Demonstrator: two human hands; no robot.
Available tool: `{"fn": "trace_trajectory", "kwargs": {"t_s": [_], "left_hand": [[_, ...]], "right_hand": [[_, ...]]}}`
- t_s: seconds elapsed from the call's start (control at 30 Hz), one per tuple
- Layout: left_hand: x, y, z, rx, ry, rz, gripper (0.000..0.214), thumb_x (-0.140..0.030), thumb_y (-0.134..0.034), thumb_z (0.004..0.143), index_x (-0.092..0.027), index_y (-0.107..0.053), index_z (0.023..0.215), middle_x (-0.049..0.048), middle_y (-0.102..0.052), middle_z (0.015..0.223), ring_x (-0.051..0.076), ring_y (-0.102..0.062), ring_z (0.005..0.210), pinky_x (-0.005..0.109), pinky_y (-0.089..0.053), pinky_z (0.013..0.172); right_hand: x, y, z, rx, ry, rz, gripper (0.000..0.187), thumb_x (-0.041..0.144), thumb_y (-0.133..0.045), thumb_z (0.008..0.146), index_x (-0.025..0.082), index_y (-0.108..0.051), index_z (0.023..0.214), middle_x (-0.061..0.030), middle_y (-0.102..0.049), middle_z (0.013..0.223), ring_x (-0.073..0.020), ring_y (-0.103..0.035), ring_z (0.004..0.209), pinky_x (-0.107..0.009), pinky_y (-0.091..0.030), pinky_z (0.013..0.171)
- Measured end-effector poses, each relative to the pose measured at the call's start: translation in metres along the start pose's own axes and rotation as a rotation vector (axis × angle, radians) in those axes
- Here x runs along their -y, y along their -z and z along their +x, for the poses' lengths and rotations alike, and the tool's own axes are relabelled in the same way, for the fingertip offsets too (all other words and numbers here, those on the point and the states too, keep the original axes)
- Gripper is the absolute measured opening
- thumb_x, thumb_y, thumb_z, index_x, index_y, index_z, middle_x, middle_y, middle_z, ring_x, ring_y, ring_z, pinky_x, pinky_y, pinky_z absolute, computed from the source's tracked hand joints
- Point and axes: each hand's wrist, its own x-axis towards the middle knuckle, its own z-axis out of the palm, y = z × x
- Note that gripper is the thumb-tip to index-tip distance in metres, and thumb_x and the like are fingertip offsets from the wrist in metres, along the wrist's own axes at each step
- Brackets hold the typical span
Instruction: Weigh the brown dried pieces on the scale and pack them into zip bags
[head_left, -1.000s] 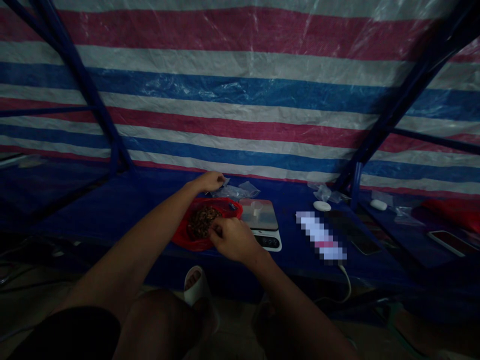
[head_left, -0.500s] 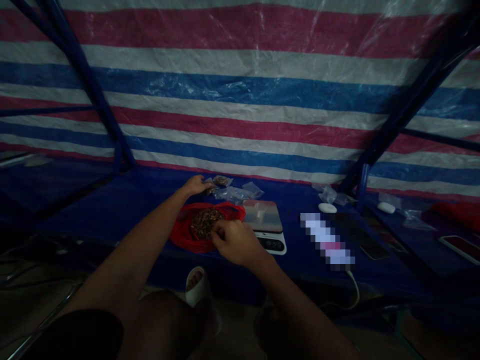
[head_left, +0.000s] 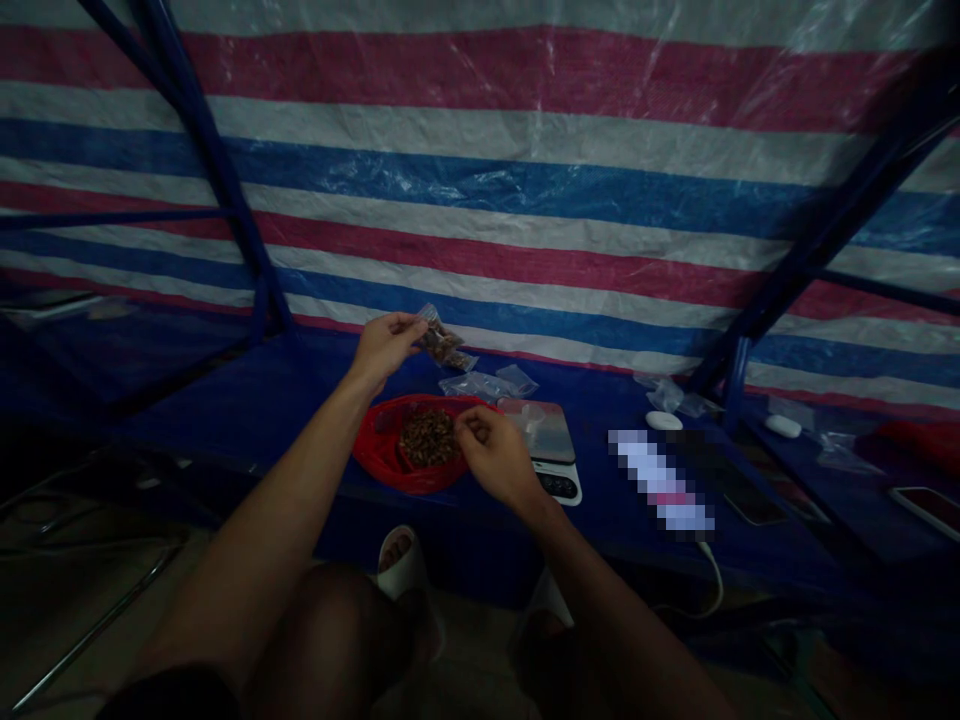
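My left hand [head_left: 384, 352] is raised above the blue table, thumb and fingers closed on a small clear zip bag [head_left: 436, 335] of brown pieces. Another filled bag [head_left: 461, 361] lies just behind and below it. Nearer to me, a red plastic bag [head_left: 375, 455] stands open around a heap of small brown pieces [head_left: 427, 438]; their kind is too dark to tell. At its right rim is my right hand [head_left: 495, 450], fingers curled to a pinch; whatever is in them is hidden. A flat kitchen scale [head_left: 561, 440] lies beside that hand, with a small pale cup-like object [head_left: 532, 415] on it.
Flat clear plastic bags [head_left: 480, 385] lie behind the red bag. To the right are a white oval case [head_left: 664, 421], a blurred-out device [head_left: 660, 480] with a cable [head_left: 716, 575], and a dark phone [head_left: 754, 505]. Blue metal posts [head_left: 240, 220] and striped sheeting stand behind.
My left hand has lifted the small filled bag up off the table. My right hand has drawn back from the brown pieces to the red bag's right rim. The view has shifted slightly.
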Motion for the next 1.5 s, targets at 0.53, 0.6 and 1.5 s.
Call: {"fn": "trace_trajectory", "kwargs": {"t_s": [0.53,0.6,1.5], "left_hand": [[-0.016,-0.001,-0.145,0.032,0.199,-0.219,0.056,-0.059,-0.099,0.058,-0.016,-0.086,0.093,0.0069,-0.082,0.093,0.019,-0.075,0.085,0.026,-0.066,0.067],[-0.013,0.001,-0.146,0.069,0.249,-0.225,0.059,-0.058,-0.1,0.055,-0.016,-0.085,0.093,0.0066,-0.081,0.091,0.017,-0.074,0.08,0.024,-0.063,0.062],[0.001,0.007,-0.145,0.274,0.159,0.03,0.032,-0.052,-0.086,0.069,-0.022,-0.082,0.08,0.003,-0.079,0.076,0.017,-0.07,0.065,0.024,-0.054,0.054]], "right_hand": [[-0.007,-0.013,0.008,-0.331,-0.114,0.669,0.062,0.051,-0.091,0.07,0.027,-0.051,0.111,-0.0032,-0.068,0.113,-0.0226,-0.074,0.103,-0.039,-0.068,0.079],[-0.012,-0.014,0.011,-0.352,-0.095,0.635,0.062,0.051,-0.091,0.069,0.026,-0.051,0.109,-0.0033,-0.069,0.113,-0.0216,-0.075,0.099,-0.038,-0.067,0.08],[0.015,-0.013,-0.012,-0.071,0.141,-0.105,0.022,0.038,-0.05,0.104,0.021,-0.063,0.099,-0.0089,-0.076,0.095,-0.0241,-0.071,0.088,-0.036,-0.054,0.082]]}}
